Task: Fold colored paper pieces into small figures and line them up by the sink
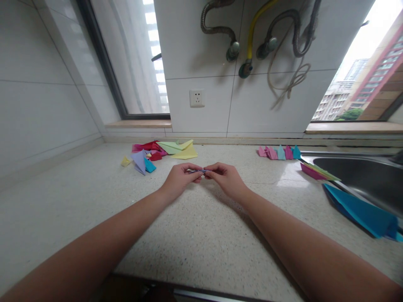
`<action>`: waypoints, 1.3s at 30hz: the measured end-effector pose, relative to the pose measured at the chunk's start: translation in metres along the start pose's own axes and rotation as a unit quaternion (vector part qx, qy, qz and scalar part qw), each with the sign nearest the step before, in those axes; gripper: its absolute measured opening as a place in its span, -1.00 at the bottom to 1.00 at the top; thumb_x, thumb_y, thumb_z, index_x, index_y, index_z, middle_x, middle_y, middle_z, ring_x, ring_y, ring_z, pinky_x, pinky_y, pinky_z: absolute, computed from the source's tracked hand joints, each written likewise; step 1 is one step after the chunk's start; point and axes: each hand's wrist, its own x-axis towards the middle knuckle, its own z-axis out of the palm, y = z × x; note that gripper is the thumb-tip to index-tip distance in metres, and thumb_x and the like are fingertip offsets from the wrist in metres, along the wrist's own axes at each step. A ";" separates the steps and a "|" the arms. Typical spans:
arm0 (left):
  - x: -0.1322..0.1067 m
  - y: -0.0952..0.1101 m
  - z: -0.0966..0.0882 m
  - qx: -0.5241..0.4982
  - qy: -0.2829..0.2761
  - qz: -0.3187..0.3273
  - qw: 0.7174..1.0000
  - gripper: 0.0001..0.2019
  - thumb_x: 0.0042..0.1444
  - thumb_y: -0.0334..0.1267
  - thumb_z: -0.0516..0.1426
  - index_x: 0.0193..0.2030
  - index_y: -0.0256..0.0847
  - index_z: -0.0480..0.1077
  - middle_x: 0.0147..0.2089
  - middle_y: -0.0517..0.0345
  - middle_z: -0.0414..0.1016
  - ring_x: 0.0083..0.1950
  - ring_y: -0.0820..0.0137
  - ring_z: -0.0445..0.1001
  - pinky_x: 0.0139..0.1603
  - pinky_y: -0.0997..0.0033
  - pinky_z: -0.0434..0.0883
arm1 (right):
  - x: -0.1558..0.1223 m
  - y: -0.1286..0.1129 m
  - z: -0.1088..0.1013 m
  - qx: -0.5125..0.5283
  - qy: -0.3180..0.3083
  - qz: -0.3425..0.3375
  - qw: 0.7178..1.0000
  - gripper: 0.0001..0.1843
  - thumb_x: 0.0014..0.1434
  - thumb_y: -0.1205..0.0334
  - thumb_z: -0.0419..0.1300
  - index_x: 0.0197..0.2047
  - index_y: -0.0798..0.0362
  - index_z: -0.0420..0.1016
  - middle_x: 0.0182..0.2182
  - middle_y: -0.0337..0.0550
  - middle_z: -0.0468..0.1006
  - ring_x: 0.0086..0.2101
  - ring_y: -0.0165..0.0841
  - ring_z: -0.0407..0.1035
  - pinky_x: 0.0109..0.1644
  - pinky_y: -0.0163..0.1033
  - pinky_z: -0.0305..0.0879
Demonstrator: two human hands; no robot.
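My left hand (180, 179) and my right hand (225, 178) meet over the middle of the speckled countertop (201, 235). Both pinch a small folded piece of pale bluish paper (197, 170) held flat between the fingertips, just above the counter. The fingers of both hands are curled closed around it, so most of the paper is hidden. Behind my left hand lies a loose pile of coloured folded papers (160, 152) in red, green, yellow, lilac and blue.
A row of small folded paper pieces (278, 152) in pink and teal stands at the back right. Larger folded papers (317, 172), one bright blue (362, 212), rest on the rim of a steel sink (362, 176). A wall socket (197, 98) and hoses (252, 37) are on the tiled wall.
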 end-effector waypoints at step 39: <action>0.008 -0.012 -0.008 -0.098 0.002 -0.030 0.995 -0.63 0.04 -0.24 0.32 -0.01 -0.29 0.46 -0.20 -0.01 0.59 -0.32 0.42 0.58 -0.35 0.45 0.56 | 0.004 0.009 -0.012 -0.104 0.012 -0.123 0.987 -0.87 0.17 0.15 0.28 -0.24 -0.01 0.61 -0.02 -0.04 0.55 0.02 -0.25 0.44 0.16 -0.05 0.33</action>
